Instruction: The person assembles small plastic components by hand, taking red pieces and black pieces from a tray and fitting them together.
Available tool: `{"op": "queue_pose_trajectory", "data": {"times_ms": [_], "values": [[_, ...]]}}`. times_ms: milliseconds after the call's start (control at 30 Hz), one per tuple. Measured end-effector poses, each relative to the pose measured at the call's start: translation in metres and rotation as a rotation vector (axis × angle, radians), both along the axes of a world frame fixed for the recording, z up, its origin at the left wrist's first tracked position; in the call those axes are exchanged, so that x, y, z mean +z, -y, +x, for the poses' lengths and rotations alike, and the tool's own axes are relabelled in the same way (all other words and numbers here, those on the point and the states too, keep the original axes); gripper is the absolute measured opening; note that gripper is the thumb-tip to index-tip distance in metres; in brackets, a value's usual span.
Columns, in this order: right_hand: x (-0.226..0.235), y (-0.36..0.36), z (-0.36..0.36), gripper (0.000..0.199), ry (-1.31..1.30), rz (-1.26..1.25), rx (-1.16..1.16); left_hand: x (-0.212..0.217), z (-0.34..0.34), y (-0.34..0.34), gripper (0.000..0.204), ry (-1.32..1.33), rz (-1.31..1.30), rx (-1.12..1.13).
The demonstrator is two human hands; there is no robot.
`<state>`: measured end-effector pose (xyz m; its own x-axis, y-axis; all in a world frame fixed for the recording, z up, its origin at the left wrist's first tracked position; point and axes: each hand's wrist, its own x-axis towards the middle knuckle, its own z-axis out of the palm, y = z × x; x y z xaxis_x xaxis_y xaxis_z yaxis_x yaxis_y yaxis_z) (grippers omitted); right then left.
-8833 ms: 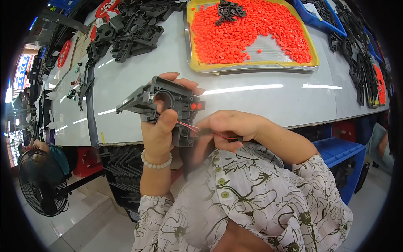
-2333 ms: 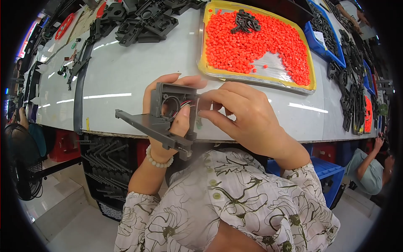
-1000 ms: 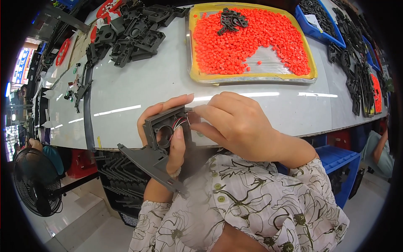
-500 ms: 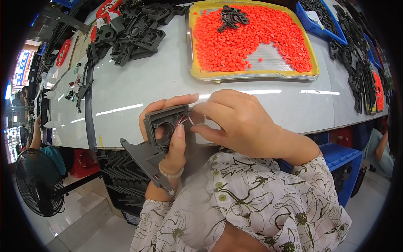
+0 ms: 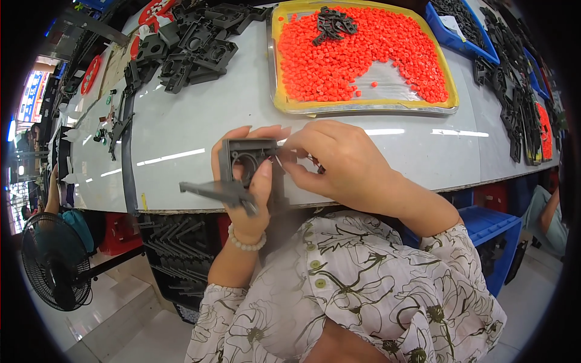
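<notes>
My left hand [image 5: 245, 193] grips a dark grey plastic frame part [image 5: 239, 172] with a round opening and a flat arm sticking out to the left, held over the table's front edge. My right hand [image 5: 339, 163] is pinched at the frame's right side, its fingertips on a small piece with a thin wire that is mostly hidden. A bead bracelet sits on my left wrist.
A yellow-rimmed tray [image 5: 363, 107] of small orange pieces and a few black parts lies on the grey table [image 5: 200, 133] ahead. A pile of black frame parts [image 5: 193, 42] lies far left. Blue bins [image 5: 460, 30] and more black parts are at right. A fan [image 5: 54, 260] stands below left.
The frame part has turned in my left hand so its flat arm now points left rather than down. My right hand stays pinched at its right side.
</notes>
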<state>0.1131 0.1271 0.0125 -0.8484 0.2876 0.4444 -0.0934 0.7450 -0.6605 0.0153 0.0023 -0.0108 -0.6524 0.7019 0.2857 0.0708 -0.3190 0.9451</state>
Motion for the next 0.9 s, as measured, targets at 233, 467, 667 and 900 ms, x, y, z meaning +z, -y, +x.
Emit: {"op": "queue_pose_trajectory", "data": {"times_ms": [233,467,667,900], "values": [[-0.002,0.013,0.02,0.018,-0.344,0.156,-0.004,0.0,-0.012,-0.004,0.042,0.207,0.052,0.047],[-0.026,0.029,0.023,0.024,0.137,0.1,-0.019,0.003,-0.013,-0.006,0.041,0.26,0.097,0.022],[-0.024,0.023,0.023,0.025,0.183,0.111,0.181,0.003,-0.014,-0.003,0.04,0.274,0.123,0.012],[0.02,0.016,0.023,0.029,0.182,-0.19,0.391,-0.007,-0.016,-0.002,0.066,0.296,0.19,-0.102]]}}
